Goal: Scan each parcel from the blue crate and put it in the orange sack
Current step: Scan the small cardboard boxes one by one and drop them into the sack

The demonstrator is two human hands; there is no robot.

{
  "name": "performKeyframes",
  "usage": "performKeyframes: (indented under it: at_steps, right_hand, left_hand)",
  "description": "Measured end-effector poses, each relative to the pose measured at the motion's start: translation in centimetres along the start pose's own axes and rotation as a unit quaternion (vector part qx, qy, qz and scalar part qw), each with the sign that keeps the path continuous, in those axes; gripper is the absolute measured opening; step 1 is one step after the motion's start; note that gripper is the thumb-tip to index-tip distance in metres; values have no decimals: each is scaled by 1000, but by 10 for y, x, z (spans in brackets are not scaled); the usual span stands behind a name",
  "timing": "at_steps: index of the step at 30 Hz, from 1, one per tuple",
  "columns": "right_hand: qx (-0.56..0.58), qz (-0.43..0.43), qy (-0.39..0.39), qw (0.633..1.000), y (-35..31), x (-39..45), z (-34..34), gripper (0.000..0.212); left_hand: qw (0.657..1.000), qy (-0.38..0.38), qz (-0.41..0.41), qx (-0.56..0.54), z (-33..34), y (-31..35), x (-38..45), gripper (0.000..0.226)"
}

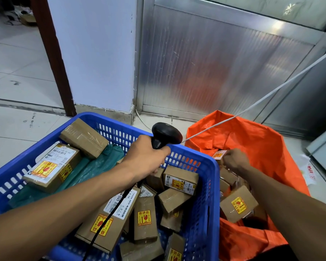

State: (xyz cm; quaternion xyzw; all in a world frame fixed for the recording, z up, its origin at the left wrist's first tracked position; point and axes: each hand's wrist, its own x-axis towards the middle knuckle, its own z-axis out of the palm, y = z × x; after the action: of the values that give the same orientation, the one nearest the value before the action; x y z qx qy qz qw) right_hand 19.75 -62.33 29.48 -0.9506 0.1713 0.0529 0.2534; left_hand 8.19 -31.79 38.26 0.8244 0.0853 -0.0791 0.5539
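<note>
Fingers of the left hand (146, 159) are curled tight round the grip of a black handheld barcode scanner (165, 135), its head raised over the far rim of the blue perforated plastic crate (205, 187) and its black cable (109, 217) trailing back under the forearm. Fingers of the right hand (235, 161) pinch a small brown cardboard parcel with a red-and-yellow fragile sticker (219, 155), held over the open mouth of the orange woven sack (256, 140), where more cardboard boxes already lie. Both forearms reach forward, the left across the crate, the right over the sack's near edge. Crate and sack stand side by side on a pale tiled floor (13, 125), the crate holding many brown boxes and a green plastic mailer (90, 166). Behind stand a white wall corner (94, 59) and a ribbed metal panel (215, 68)
</note>
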Motion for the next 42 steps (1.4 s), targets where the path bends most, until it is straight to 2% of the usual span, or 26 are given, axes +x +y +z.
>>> performKeyframes:
  at_steps: [4, 6, 8, 13, 16, 18, 20, 23, 26, 28, 31, 37, 42]
  right_hand:
    - [20, -55, 102, 993, -33, -8, 0, 20]
    - [50, -89, 122, 987, -52, -14, 9, 21]
    - [80, -119, 106, 984, -66, -23, 24, 23]
    - [97, -145, -29, 984, -92, -56, 83, 24]
    - [79, -127, -179, 972, -104, -83, 115, 18]
    - [88, -73, -291, 950, -108, -105, 133, 11]
    - [122, 9, -374, 919, -106, -125, 151, 20]
    - [113, 91, -464, 874, -95, -153, 184, 43]
    - [110, 154, -525, 830, -88, -185, 213, 50]
    - [119, 164, -544, 814, -87, -200, 224, 34]
    - [140, 177, -526, 820, -81, -215, 239, 19]
    - [185, 165, -502, 829, -75, -212, 265, 28]
    - [185, 188, -515, 816, -67, -201, 280, 57]
  left_hand:
    - [1000, 3, -3, -4, -2, 1, -2, 30]
    - [1000, 6, -3, -6, -4, 2, -3, 30]
    - [1000, 8, -4, -11, -6, 3, -4, 29]
    - [1000, 17, -3, -13, -8, 5, -7, 27]
    - [1000, 26, -2, -3, -10, 5, -6, 25]
    - [1000, 25, -2, -4, -11, 6, -5, 26]
    - [1000, 21, 0, -5, -13, 6, -4, 29]
    - [1000, 20, 2, -7, -14, 5, -4, 31]
    - [1000, 25, 10, -12, -15, 5, -4, 29]
    - [999, 27, 17, -11, -15, 6, -3, 28]
    - [999, 29, 21, -6, -15, 5, -3, 26]
    - [999, 33, 22, -1, -15, 4, -3, 23]
    - [999, 27, 21, 0, -13, 3, -1, 23]
